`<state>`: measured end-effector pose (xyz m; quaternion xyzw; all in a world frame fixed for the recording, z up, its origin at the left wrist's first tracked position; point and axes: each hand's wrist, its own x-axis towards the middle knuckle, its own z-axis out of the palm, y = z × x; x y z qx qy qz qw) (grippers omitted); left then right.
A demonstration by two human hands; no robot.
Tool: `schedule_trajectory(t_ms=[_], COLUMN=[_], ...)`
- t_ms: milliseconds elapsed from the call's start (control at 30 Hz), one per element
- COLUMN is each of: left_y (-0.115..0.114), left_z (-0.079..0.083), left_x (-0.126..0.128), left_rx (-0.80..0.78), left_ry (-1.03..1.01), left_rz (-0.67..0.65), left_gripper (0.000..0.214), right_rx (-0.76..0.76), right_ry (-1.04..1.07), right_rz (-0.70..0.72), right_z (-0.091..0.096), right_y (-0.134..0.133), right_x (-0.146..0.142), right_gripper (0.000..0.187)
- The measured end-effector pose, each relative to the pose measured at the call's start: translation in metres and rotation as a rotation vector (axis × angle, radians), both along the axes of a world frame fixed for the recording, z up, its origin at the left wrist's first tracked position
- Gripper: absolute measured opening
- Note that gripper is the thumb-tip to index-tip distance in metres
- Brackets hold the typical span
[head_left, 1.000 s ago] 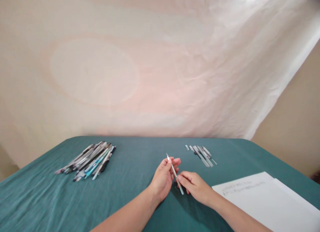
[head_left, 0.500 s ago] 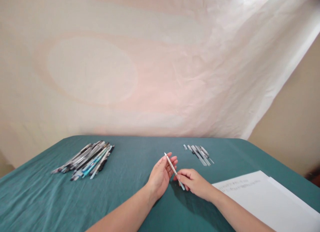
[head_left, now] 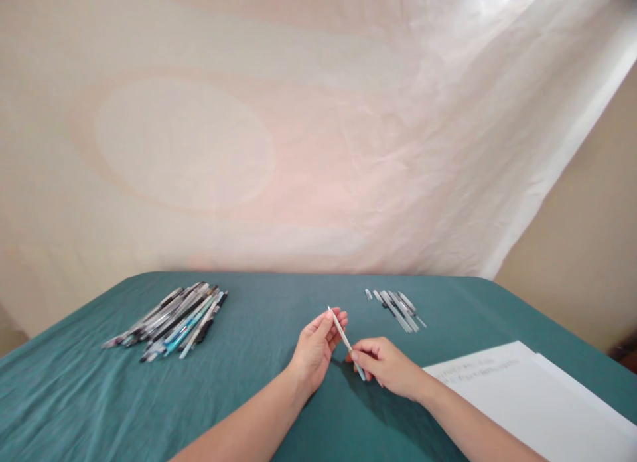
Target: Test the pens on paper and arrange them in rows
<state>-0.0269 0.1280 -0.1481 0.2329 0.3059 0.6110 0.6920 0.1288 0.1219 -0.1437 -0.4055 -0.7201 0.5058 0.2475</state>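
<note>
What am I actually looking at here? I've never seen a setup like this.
There's no machine: these are a person's two bare hands, viewed from one camera worn on the head, looking forward and down. The left hand holds the upper end of a slim white pen; the right hand holds it lower down. Below them is a dark green tablecloth. On the left lies a heap of black, clear, white and blue pens. Beyond the right hand lie some clear and grey pen-like pieces. Nearer, on the right, are white paper sheets with blurred writing.

left grip (head_left: 314,356) | farther from right grip (head_left: 385,368) | pen (head_left: 341,331) slants more
</note>
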Motion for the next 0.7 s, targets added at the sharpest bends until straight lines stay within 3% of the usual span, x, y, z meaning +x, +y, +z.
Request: schedule_trajectory(t_ms=[367, 700], left_y=[-0.001, -0.001], left_z=[0.006, 0.005], left_x=[0.0, -0.001], left_rx=[-0.039, -0.059], left_ry=[0.012, 0.016], left_rz=[0.022, 0.03], left_gripper=[0.02, 0.022], right_rx=[-0.009, -0.081], right_ry=[0.024, 0.044], right_rz=[-0.108, -0.025], right_z=[-0.01, -0.005], right_y=[0.002, 0.002], right_x=[0.0, 0.003], right_gripper=[0.024, 0.034])
